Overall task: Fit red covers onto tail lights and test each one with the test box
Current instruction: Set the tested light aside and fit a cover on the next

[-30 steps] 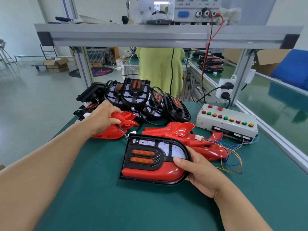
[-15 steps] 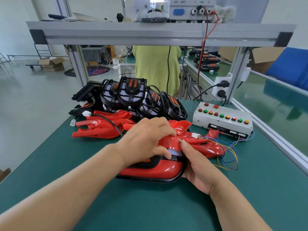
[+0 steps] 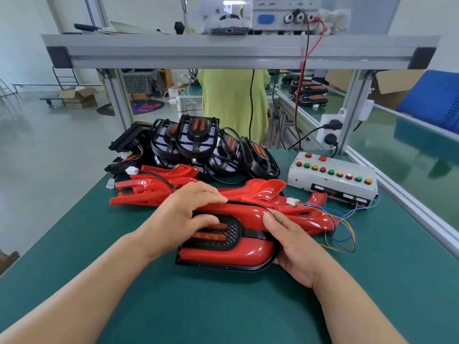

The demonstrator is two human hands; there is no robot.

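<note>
The left hand (image 3: 183, 212) has come off the pile of spare red covers (image 3: 149, 192) and now grips the glossy red plastic cover (image 3: 238, 211) down onto the black D-shaped tail light (image 3: 234, 230) on the green worktop (image 3: 223, 306), the right hand (image 3: 293, 247) clasping its rounded end, so fitting looks nearly done.

Near centre, on the counter (image 3: 173, 306): black tail light (image 3: 232, 233), glossy red cover (image 3: 223, 253) laid over it, two orange strips showing. Just behind, loose red covers (image 3: 154, 192) heaped left to right. Farther back, pile of bare black tail lights (image 3: 198, 142). Far right, white test box (image 3: 332, 181), coloured buttons on top.
</note>
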